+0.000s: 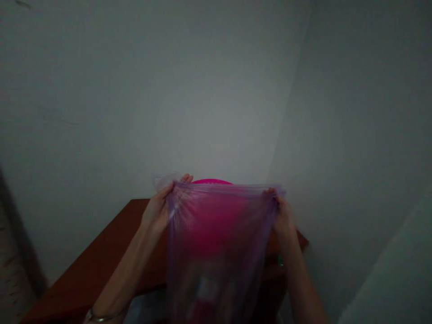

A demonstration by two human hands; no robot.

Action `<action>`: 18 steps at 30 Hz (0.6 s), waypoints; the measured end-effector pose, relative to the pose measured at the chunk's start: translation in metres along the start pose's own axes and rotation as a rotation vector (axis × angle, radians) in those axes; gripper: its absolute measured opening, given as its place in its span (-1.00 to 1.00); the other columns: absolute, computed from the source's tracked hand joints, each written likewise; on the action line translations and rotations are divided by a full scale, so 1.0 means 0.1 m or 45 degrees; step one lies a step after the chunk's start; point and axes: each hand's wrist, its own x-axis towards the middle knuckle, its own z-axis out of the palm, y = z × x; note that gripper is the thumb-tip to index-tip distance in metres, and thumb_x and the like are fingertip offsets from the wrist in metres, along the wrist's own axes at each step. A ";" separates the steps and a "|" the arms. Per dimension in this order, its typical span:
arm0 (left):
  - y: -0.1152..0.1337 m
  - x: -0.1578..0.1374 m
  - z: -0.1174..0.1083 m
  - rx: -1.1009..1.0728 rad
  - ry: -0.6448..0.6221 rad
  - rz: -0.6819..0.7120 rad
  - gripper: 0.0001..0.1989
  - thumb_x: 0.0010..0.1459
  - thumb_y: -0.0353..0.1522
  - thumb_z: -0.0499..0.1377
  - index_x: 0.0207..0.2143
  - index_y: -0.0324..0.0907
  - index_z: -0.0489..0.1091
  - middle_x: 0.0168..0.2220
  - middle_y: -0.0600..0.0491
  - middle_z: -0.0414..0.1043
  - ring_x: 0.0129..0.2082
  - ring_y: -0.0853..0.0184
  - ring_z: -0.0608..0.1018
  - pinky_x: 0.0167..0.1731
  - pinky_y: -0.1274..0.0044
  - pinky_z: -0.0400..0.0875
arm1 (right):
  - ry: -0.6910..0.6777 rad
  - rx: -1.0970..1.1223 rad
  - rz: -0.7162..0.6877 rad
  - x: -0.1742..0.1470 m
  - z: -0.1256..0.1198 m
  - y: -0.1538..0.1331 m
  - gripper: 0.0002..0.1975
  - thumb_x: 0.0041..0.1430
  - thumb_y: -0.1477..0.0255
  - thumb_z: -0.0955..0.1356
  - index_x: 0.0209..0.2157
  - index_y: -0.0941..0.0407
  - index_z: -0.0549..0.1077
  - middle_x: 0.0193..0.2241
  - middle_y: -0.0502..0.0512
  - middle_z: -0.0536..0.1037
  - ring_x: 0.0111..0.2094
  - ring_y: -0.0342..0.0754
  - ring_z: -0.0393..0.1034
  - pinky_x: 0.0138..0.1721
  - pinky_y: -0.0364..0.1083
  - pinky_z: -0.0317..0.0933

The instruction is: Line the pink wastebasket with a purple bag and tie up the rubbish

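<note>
A thin, see-through purple plastic bag [216, 225] hangs stretched between my two hands. My left hand [160, 204] pinches its upper left corner, with some crumpled film above the fingers. At the upper right corner, my right hand [280, 209] has its fingers closed on the film. Behind the bag is a bright pink object [212, 181], its curved rim showing just above the bag's top edge. The rest of it appears only blurred through the plastic, so I cannot tell its kind.
A reddish-brown wooden table [108, 238] stands below and behind my hands, against pale walls [216, 99] that meet in a corner at the right. A white slanted surface [398, 270] is at the lower right. The light is dim.
</note>
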 end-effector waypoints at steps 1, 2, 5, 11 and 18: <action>0.00 0.13 -0.05 0.029 0.004 0.007 -0.48 0.44 -0.49 -0.10 0.40 -0.34 0.22 -0.07 -0.19 0.67 -0.18 0.26 0.73 -0.13 0.56 0.64 | 0.030 0.027 0.040 0.09 -0.01 0.11 -0.84 0.18 0.59 0.39 -0.46 0.10 0.52 -0.51 -0.02 0.61 -0.45 -0.14 0.56 -0.24 -0.14 0.54; 0.01 0.28 -0.09 0.056 0.004 0.019 -0.51 0.44 -0.48 -0.09 0.34 -0.38 0.28 -0.10 -0.22 0.67 -0.21 0.25 0.73 -0.18 0.55 0.65 | 0.061 0.052 0.079 0.20 0.00 0.21 -0.82 0.19 0.60 0.39 -0.48 0.10 0.49 -0.54 -0.04 0.59 -0.48 -0.15 0.54 -0.28 -0.15 0.53; 0.02 0.74 -0.14 0.113 -0.024 0.036 -0.61 0.42 -0.47 -0.05 0.15 -0.40 0.45 -0.15 -0.23 0.66 -0.27 0.24 0.72 -0.26 0.53 0.66 | 0.197 0.138 0.182 0.58 0.08 0.44 -0.73 0.21 0.66 0.32 -0.54 0.11 0.39 -0.63 -0.09 0.49 -0.57 -0.20 0.46 -0.41 -0.23 0.47; 0.02 1.33 -0.07 0.078 0.027 0.061 -0.69 0.37 -0.56 -0.07 -0.25 -0.29 0.47 -0.28 -0.15 0.64 -0.29 0.27 0.70 -0.30 0.53 0.64 | 0.327 0.047 0.209 1.20 0.26 0.70 -0.68 0.14 0.72 0.26 -0.59 0.10 0.20 -0.67 -0.15 0.39 -0.63 -0.27 0.33 -0.47 -0.31 0.38; -0.15 1.27 -0.09 0.685 -0.447 0.044 -0.62 0.42 -0.40 -0.07 -0.52 -0.16 0.24 -0.70 0.18 0.11 -0.80 0.47 0.15 -0.74 0.62 0.14 | 0.100 -0.238 0.365 1.06 0.26 0.93 -0.64 0.11 0.54 0.35 -0.56 0.05 0.05 -0.74 -0.27 0.03 -0.74 -0.32 -0.16 -0.71 -0.32 -0.19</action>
